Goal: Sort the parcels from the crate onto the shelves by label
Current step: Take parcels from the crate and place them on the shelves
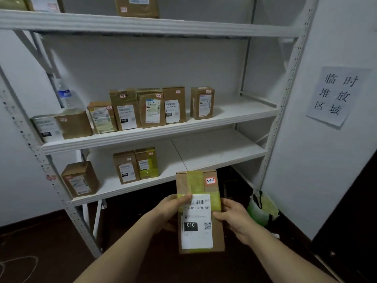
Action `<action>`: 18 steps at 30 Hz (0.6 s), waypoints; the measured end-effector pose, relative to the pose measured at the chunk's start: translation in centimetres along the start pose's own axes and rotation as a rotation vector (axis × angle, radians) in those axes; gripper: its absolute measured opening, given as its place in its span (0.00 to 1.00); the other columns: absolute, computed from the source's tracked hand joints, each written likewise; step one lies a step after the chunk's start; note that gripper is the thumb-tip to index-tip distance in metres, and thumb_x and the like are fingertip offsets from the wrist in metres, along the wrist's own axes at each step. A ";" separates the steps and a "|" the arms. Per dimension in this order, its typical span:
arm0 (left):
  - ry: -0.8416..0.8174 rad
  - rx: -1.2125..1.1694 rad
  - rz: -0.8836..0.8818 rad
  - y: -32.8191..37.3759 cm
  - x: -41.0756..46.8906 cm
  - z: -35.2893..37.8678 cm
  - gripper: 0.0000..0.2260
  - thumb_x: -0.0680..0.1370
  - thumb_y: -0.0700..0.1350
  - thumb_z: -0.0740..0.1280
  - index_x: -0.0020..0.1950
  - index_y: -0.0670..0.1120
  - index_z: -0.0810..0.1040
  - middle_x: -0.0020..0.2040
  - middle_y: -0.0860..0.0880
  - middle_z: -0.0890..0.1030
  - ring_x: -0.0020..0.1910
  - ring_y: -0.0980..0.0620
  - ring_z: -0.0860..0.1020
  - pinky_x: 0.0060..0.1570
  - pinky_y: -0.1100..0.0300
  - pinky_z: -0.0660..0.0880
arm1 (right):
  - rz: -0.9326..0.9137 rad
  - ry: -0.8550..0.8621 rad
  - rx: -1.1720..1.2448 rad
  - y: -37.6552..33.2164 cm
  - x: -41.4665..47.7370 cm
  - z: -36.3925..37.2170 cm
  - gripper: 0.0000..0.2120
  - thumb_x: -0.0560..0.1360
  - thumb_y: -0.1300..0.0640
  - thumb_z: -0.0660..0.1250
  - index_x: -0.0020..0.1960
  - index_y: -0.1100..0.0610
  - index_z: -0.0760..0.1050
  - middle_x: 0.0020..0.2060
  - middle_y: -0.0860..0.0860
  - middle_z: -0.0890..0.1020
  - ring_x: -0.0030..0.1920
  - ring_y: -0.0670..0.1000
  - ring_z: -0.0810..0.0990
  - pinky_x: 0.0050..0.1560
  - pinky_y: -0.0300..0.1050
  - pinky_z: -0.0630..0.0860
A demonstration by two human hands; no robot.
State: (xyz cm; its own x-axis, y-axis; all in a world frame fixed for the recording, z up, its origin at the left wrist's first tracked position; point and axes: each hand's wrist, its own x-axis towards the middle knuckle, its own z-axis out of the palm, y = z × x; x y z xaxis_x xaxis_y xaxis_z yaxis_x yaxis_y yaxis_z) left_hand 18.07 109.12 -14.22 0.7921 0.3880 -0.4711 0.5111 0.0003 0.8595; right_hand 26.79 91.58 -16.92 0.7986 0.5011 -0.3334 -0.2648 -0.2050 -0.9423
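Parcel point(201, 211) — gripped upright by left hand point(170, 209) and right hand point(232, 219).

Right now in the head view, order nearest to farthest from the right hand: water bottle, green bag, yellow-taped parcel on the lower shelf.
1. green bag, low, right side.
2. yellow-taped parcel, lower shelf, left.
3. water bottle, middle shelf, far left.

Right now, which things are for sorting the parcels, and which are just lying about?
For the job: the parcel held by the left hand and right hand; the shelves; the other parcels already standing on them.
Just lying about: the water bottle at the middle shelf's left end; the green bag on the floor.
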 end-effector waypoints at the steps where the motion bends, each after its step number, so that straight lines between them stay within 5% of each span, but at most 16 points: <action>1: -0.010 0.001 -0.010 0.1 1.2 -0.2 0.19 0.75 0.59 0.67 0.61 0.51 0.73 0.53 0.49 0.79 0.51 0.49 0.78 0.44 0.52 0.76 | 0.018 0.015 -0.011 0.2 1.2 0.0 0.18 0.73 0.73 0.65 0.59 0.58 0.75 0.50 0.53 0.83 0.50 0.48 0.81 0.40 0.39 0.73; 8: -0.036 -0.030 -0.090 1.4 9.2 0.1 0.29 0.73 0.61 0.69 0.69 0.49 0.69 0.60 0.46 0.78 0.57 0.44 0.78 0.58 0.40 0.74 | 0.082 0.021 -0.043 -0.5 8.3 -1.4 0.18 0.73 0.72 0.65 0.58 0.55 0.73 0.48 0.51 0.82 0.47 0.45 0.80 0.40 0.37 0.72; 13: 0.008 -0.034 -0.094 3.5 13.9 0.9 0.24 0.74 0.59 0.68 0.65 0.48 0.72 0.54 0.47 0.80 0.52 0.46 0.79 0.57 0.42 0.75 | 0.091 -0.033 -0.054 -1.8 13.8 -3.5 0.16 0.73 0.72 0.66 0.52 0.52 0.73 0.47 0.50 0.82 0.46 0.45 0.79 0.39 0.38 0.71; 18: 0.067 -0.066 -0.122 6.0 17.8 2.6 0.26 0.74 0.57 0.70 0.67 0.46 0.70 0.52 0.48 0.79 0.52 0.47 0.79 0.57 0.43 0.76 | 0.156 -0.142 -0.086 -3.9 19.3 -6.4 0.13 0.71 0.66 0.71 0.54 0.55 0.77 0.48 0.50 0.84 0.52 0.49 0.80 0.55 0.48 0.70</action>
State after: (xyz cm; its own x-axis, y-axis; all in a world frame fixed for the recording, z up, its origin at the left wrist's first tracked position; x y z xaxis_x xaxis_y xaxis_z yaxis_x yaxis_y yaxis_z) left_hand 36.10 113.66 -17.94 0.7002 0.4419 -0.5608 0.5774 0.1115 0.8088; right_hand 46.71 96.62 -19.43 0.6655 0.5699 -0.4820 -0.3275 -0.3573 -0.8747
